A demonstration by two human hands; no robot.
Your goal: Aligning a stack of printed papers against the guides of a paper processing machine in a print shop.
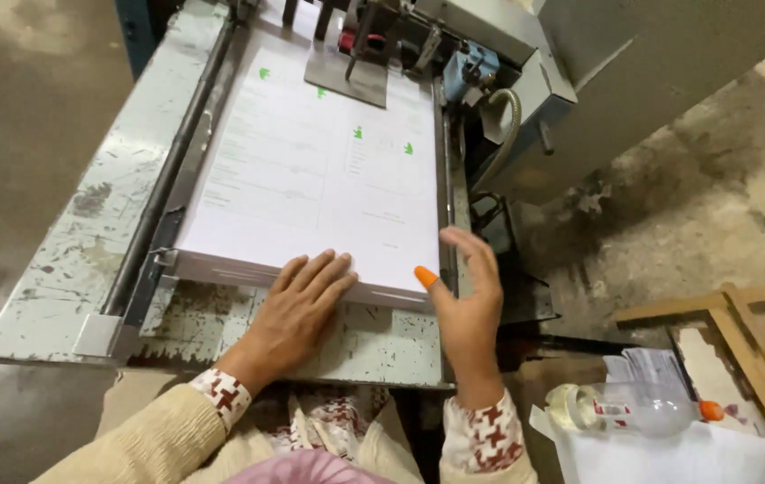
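Observation:
A thick stack of white printed sheets (pixel 311 170) with small green marks lies on the worn metal feed table (pixel 86 233) of a grey machine (pixel 580 81). My left hand (pixel 297 309) lies flat, fingers together, on the near edge of the stack. At the stack's near right corner my right hand (pixel 468 300) stands edge-on with its fingers apart, against the side of the sheets. An orange cap covers its thumb tip. Neither hand grips anything.
A metal foot (pixel 351 76) of the machine rests on the far end of the stack. A side rail (pixel 172 170) runs along the left. At lower right lie a clear plastic bottle (pixel 634 408) with an orange cap, white paper and a wooden frame (pixel 750 350) on the concrete floor.

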